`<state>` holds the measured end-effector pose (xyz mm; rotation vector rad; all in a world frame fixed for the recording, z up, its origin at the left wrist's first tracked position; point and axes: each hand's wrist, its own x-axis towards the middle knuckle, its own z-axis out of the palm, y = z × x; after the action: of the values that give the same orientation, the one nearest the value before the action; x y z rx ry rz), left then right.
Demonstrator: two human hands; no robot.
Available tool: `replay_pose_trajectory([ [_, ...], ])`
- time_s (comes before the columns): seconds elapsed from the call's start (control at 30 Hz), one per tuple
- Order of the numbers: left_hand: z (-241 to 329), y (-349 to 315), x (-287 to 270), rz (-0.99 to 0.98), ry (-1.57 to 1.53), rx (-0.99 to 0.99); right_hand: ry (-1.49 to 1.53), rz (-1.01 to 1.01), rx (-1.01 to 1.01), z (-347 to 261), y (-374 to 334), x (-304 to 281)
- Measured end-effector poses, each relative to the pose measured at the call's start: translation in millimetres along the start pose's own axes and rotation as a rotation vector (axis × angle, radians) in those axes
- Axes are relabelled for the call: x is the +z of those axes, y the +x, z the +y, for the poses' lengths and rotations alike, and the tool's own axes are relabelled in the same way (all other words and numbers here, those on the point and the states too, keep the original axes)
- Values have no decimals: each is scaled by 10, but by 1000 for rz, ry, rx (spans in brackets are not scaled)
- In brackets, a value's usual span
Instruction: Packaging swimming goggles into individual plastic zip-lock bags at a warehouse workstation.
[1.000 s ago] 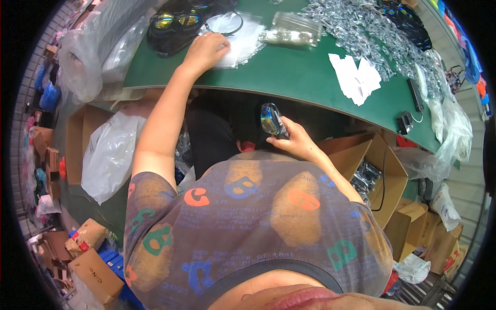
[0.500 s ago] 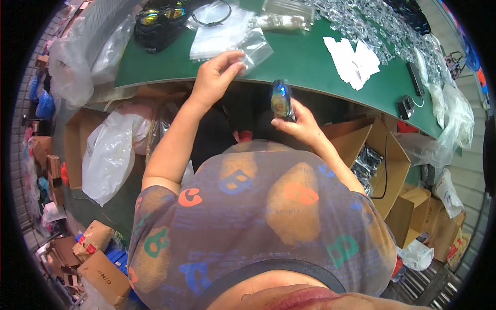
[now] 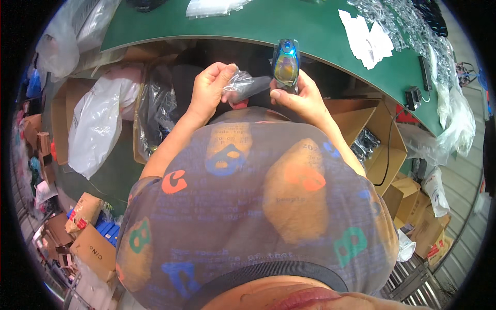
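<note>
My left hand [image 3: 212,88] pinches a small clear plastic bag [image 3: 240,85] by its edge, just off the near edge of the green table. The bag is crumpled and stretches across toward my other hand. In my right hand [image 3: 302,95] is a pair of swim goggles [image 3: 287,64] with a shiny mirrored lens, blue at the top and yellowish lower down. The goggles stand upright, and thumb and fingers grip their lower end. Only one lens shows plainly. The bag's far end lies close beside the goggles; whether they touch I cannot tell.
On the green table [image 3: 170,23] lie a stack of clear bags [image 3: 214,6], white paper slips [image 3: 364,39] and a heap of clear plastic pieces [image 3: 387,26]. Open cardboard boxes [image 3: 390,147] stand below at both sides. A white plastic bag [image 3: 98,126] hangs over the left box.
My left hand has drawn the clear bag off the table toward me and nearer the goggles. The goggles are now turned more upright in my right hand. The view has tilted lower.
</note>
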<state>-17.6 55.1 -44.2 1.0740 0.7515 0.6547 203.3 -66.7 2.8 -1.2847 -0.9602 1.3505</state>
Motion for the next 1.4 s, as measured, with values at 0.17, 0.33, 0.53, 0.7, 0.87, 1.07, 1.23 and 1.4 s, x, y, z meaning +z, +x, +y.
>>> replay_pose_trajectory([
  [0.17, -13, -60, -21, 47, 315, 164, 158, -43, 85, -28, 88, 102],
  [0.33, 73, -65, 117, -7, 701, 488, 149, 42, 4, 190, 278, 177],
  [0.53, -42, -34, 163, -95, 662, 452, 17, 116, -12, 340, 348, 178],
  [0.7, -166, 0, 147, -110, 639, 396, -396, 131, -75, 327, 366, 174],
  [0.87, -183, -24, 172, -101, 477, 110, -474, 174, -160, 411, 389, 159],
  [1.07, -183, 33, 114, -122, 59, 157, -556, 365, -201, 585, 420, 94],
  [1.23, -227, 106, 17, -42, 98, 163, -211, 294, -63, 558, 354, 27],
  [1.4, -242, 76, 81, -73, 201, 208, 40, 157, -61, 490, 381, 181],
])
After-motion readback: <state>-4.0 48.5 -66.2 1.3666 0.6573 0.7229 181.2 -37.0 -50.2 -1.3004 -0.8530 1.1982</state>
